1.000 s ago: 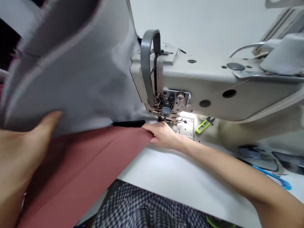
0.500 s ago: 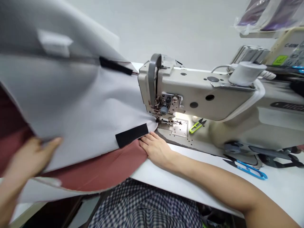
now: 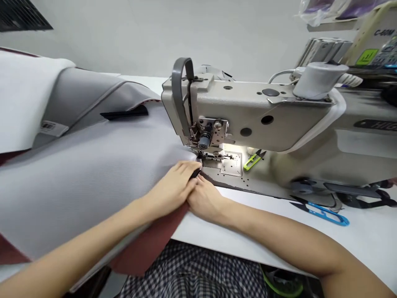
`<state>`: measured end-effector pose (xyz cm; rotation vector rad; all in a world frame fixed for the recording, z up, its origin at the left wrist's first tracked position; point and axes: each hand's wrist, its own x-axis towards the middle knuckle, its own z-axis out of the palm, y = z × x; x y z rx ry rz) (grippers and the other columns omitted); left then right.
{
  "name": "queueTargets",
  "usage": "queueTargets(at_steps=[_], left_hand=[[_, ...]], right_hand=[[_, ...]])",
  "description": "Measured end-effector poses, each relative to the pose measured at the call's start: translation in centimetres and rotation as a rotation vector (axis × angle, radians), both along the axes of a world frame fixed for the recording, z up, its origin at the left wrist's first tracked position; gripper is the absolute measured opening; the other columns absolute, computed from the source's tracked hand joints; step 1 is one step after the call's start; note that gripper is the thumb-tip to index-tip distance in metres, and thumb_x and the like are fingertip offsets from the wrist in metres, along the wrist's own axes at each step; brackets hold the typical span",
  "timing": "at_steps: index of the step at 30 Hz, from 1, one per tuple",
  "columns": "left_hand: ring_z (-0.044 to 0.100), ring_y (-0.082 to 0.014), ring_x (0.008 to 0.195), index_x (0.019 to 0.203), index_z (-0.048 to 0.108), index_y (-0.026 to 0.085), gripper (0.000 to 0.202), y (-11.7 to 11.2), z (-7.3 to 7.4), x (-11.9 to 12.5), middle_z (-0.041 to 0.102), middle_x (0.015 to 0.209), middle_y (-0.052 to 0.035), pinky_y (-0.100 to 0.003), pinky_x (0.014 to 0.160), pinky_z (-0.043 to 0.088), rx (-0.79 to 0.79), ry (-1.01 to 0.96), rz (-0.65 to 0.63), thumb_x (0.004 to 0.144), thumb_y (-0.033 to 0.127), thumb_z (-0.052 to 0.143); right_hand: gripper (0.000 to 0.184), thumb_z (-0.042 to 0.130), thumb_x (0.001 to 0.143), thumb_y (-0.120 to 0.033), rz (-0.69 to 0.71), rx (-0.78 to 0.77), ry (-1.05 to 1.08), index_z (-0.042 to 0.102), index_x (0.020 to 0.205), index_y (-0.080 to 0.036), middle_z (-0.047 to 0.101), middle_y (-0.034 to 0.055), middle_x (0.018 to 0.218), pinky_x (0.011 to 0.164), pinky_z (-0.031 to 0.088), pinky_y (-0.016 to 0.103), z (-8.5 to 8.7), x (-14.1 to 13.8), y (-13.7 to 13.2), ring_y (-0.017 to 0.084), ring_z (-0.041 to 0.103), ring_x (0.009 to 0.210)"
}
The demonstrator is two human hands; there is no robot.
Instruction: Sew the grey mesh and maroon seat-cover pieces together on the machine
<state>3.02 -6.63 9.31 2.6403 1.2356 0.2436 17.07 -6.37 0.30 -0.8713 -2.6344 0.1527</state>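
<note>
A large grey fabric panel (image 3: pixel 93 165) lies over a dark red fabric layer (image 3: pixel 149 248) on the white table (image 3: pixel 279 244), its edge reaching the needle area (image 3: pixel 201 155) of a beige industrial sewing machine (image 3: pixel 254 120). My left hand (image 3: pixel 173 188) rests flat on the grey panel beside the presser foot, fingers stretched and pressing over a black strip. My right hand (image 3: pixel 206 198) lies right next to it on the fabric edge, fingers extended towards the needle. A second black strip (image 3: pixel 124 112) shows further back on the grey panel.
Green thread snips (image 3: pixel 252 160) lie on the machine bed under its lamp. Blue-handled scissors (image 3: pixel 325 211) sit on the table to the right. A thread cone (image 3: pixel 316 78) and control box (image 3: pixel 375 45) stand at the back right. Checked cloth (image 3: pixel 192 273) covers my lap below the table's edge.
My left hand let the lifted grey panel down and moved right to the needle, landing beside my right hand. The grey panel now lies flat over the red layer.
</note>
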Motion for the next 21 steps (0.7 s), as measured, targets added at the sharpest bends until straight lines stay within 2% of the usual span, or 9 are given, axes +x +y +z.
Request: queueTargets(at_steps=[2,3,6,10,12,14,16,19,21], left_hand=[[0.052,-0.0246,0.124,0.13,0.05,0.012,0.037,2.7,-1.4,-1.1,0.06,0.13,-0.0132,-0.047,0.106,0.046,-0.051,0.044,0.01,0.1,0.029,0.037],[0.053,-0.0245,0.121,0.129,0.051,0.014,0.036,3.5,-1.5,-1.8,0.061,0.127,-0.0121,-0.046,0.103,0.047,-0.067,0.077,-0.007,0.099,0.03,0.038],[0.055,-0.0261,0.115,0.13,0.051,0.015,0.04,4.3,0.0,-2.4,0.062,0.122,-0.0112,-0.042,0.096,0.049,-0.081,0.207,-0.107,0.093,0.029,0.047],[0.057,-0.0329,0.106,0.127,0.054,0.006,0.053,3.8,2.0,1.0,0.06,0.115,-0.0179,-0.045,0.086,0.049,0.03,0.509,-0.165,0.074,0.014,0.055],[0.058,-0.0343,0.102,0.111,0.061,0.005,0.04,3.8,1.9,2.9,0.061,0.108,-0.0189,-0.046,0.082,0.048,0.084,0.621,-0.153,0.073,0.009,0.052],[0.059,-0.0319,0.097,0.099,0.064,0.007,0.029,4.1,1.3,3.4,0.061,0.103,-0.017,-0.043,0.076,0.049,0.065,0.662,-0.127,0.076,0.006,0.047],[0.061,-0.0275,0.093,0.1,0.063,0.009,0.033,4.6,0.6,2.4,0.061,0.103,-0.0137,-0.038,0.072,0.049,0.034,0.649,-0.114,0.077,0.001,0.042],[0.061,-0.0237,0.092,0.116,0.061,0.014,0.051,5.5,-0.1,-0.8,0.063,0.104,-0.0085,-0.036,0.079,0.048,0.095,0.6,-0.195,0.073,-0.004,0.042],[0.06,-0.0229,0.091,0.123,0.06,0.018,0.058,6.2,-0.4,-2.4,0.065,0.104,-0.006,-0.035,0.08,0.047,0.133,0.567,-0.233,0.071,-0.004,0.044]], right_hand=[[0.029,0.048,0.094,-0.017,-0.026,0.048,-0.014,0.069,0.112,-0.007,0.065,0.0197,0.115,0.113,0.037,0.051,0.3,0.1,-0.2,0.031,0.053,0.119],[0.029,0.048,0.094,-0.016,-0.038,0.078,-0.016,0.068,0.113,-0.006,0.064,0.0199,0.117,0.114,0.036,0.051,0.4,0.1,-0.2,0.031,0.052,0.12],[0.028,0.048,0.095,-0.017,-0.079,0.131,0.004,0.069,0.111,-0.008,0.063,0.0186,0.118,0.115,0.035,0.052,0.4,-0.1,-0.4,0.031,0.049,0.122],[0.029,0.05,0.094,-0.019,-0.088,0.1,0.026,0.071,0.111,-0.01,0.061,0.0188,0.124,0.113,0.036,0.053,0.1,-0.2,-0.3,0.033,0.049,0.123],[0.031,0.05,0.093,-0.017,-0.073,0.064,-0.018,0.071,0.115,-0.01,0.062,0.0183,0.123,0.113,0.037,0.052,0.3,-0.1,-0.1,0.033,0.051,0.121],[0.032,0.05,0.093,-0.015,-0.054,0.031,-0.07,0.071,0.116,-0.009,0.066,0.0179,0.118,0.112,0.038,0.051,0.6,0.2,0.0,0.033,0.055,0.117],[0.034,0.049,0.093,-0.015,-0.034,0.027,-0.089,0.068,0.119,-0.006,0.065,0.02,0.121,0.113,0.037,0.048,1.0,0.7,0.0,0.033,0.055,0.119],[0.04,0.047,0.095,-0.017,-0.026,0.055,-0.069,0.059,0.13,-0.001,0.055,0.0248,0.136,0.115,0.037,0.045,1.4,1.7,-0.2,0.033,0.047,0.132],[0.041,0.045,0.096,-0.018,-0.026,0.061,-0.057,0.057,0.132,-0.001,0.053,0.0252,0.139,0.113,0.039,0.044,1.4,2.2,-0.4,0.032,0.045,0.134]])
